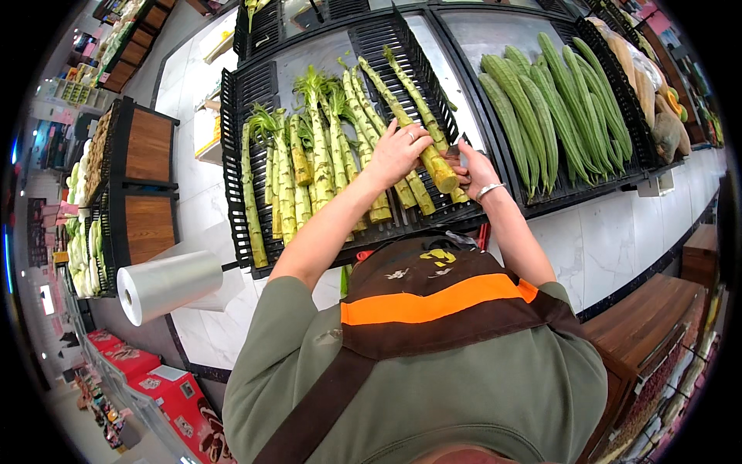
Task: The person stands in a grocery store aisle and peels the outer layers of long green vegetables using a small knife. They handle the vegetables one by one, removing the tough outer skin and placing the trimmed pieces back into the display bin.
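My left hand (399, 155), with a ring on one finger, is closed around a thick celtuce stem (439, 172). The stem's cut lower end points toward me and its thin top leans away over the crate. Beside that cut end is my right hand (475, 168), a bracelet at its wrist. Its fingers are curled, and a small dark, narrow thing shows by the thumb; I cannot make out what it is. More celtuce stems (318, 158), several with leafy green tops, lie side by side in the black slatted crate (238, 185) under my hands.
Right of the crate, long ridged gourds (533, 108) fill another black tray. A roll of clear plastic bags (171, 286) sticks out at the front left. Wooden-sided vegetable stands (147, 147) are further left. A brown wooden cabinet (645, 325) stands at the right, behind me.
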A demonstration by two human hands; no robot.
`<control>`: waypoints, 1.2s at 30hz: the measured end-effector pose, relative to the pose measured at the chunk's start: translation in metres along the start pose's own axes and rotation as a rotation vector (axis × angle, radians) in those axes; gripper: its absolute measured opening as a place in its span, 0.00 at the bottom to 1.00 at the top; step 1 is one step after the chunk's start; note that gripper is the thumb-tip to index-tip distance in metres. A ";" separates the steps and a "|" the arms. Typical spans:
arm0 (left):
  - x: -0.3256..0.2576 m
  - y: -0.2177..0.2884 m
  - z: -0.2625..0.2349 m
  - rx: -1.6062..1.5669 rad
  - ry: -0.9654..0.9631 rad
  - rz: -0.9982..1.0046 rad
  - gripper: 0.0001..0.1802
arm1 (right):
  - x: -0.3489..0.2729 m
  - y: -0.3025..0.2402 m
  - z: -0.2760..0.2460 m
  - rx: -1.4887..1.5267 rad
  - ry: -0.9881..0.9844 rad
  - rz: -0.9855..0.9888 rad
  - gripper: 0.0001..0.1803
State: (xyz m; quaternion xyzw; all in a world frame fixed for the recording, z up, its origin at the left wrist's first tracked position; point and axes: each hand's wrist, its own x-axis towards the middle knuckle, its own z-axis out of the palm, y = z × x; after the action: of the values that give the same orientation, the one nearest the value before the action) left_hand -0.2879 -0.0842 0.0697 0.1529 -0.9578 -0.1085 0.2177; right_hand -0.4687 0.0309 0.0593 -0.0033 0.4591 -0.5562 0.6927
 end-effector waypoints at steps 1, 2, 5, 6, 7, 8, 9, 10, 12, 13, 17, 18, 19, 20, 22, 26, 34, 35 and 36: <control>0.003 -0.002 -0.005 -0.024 -0.003 0.011 0.27 | -0.010 -0.003 0.006 0.029 0.000 -0.019 0.28; 0.004 -0.004 -0.009 -0.048 -0.007 0.022 0.27 | -0.022 -0.006 0.012 -0.003 0.101 -0.048 0.32; 0.018 -0.017 -0.022 -0.197 0.131 0.023 0.25 | -0.031 -0.002 -0.011 0.084 0.042 -0.105 0.37; 0.026 -0.024 -0.026 -0.214 0.169 0.022 0.25 | -0.032 0.001 -0.019 0.101 0.064 -0.097 0.37; 0.034 -0.025 -0.035 -0.239 0.237 0.012 0.24 | -0.035 0.004 -0.021 0.133 0.051 -0.068 0.36; 0.042 -0.026 -0.045 -0.298 0.285 -0.006 0.23 | -0.039 0.006 -0.023 0.162 0.037 -0.037 0.36; 0.051 -0.022 -0.058 -0.331 0.312 -0.011 0.23 | -0.044 0.007 -0.022 0.186 0.006 0.005 0.35; 0.060 -0.017 -0.073 -0.364 0.338 -0.019 0.22 | -0.050 0.008 -0.020 0.206 -0.025 0.051 0.34; 0.074 -0.014 -0.099 -0.307 0.428 0.049 0.19 | -0.059 0.008 -0.006 0.209 -0.071 0.067 0.26; 0.079 -0.011 -0.112 -0.262 0.453 0.095 0.21 | -0.059 0.010 -0.003 0.209 -0.103 0.034 0.24; 0.086 0.018 -0.172 -0.100 0.430 0.201 0.24 | -0.054 0.017 0.005 0.114 -0.167 -0.130 0.19; 0.085 0.029 -0.186 -0.061 0.401 0.210 0.24 | -0.056 0.018 0.012 0.067 -0.156 -0.171 0.19; 0.084 0.040 -0.195 -0.034 0.384 0.212 0.24 | -0.066 0.015 0.022 0.028 -0.170 -0.236 0.16; 0.082 0.049 -0.203 -0.006 0.367 0.214 0.25 | -0.072 0.014 0.030 -0.030 -0.176 -0.347 0.15; 0.076 0.070 -0.213 0.040 0.324 0.174 0.25 | -0.085 0.013 0.044 -0.152 -0.192 -0.569 0.14; 0.061 0.105 -0.207 0.065 0.255 0.019 0.25 | -0.119 0.007 0.064 -0.169 -0.204 -0.891 0.11; 0.036 0.121 -0.158 -0.111 0.193 -0.383 0.18 | -0.147 -0.003 0.079 -0.717 -0.033 -1.205 0.14; 0.032 0.124 -0.154 -0.124 0.187 -0.441 0.17 | -0.148 -0.007 0.081 -0.784 0.008 -1.195 0.13; 0.027 0.125 -0.152 -0.134 0.178 -0.485 0.17 | -0.145 -0.011 0.080 -0.916 0.068 -1.265 0.12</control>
State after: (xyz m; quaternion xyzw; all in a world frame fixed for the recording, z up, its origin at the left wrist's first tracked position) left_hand -0.2740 0.0016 0.2484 0.3723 -0.8608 -0.2070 0.2783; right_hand -0.4195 0.0987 0.2032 -0.5332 0.5747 -0.6001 0.1590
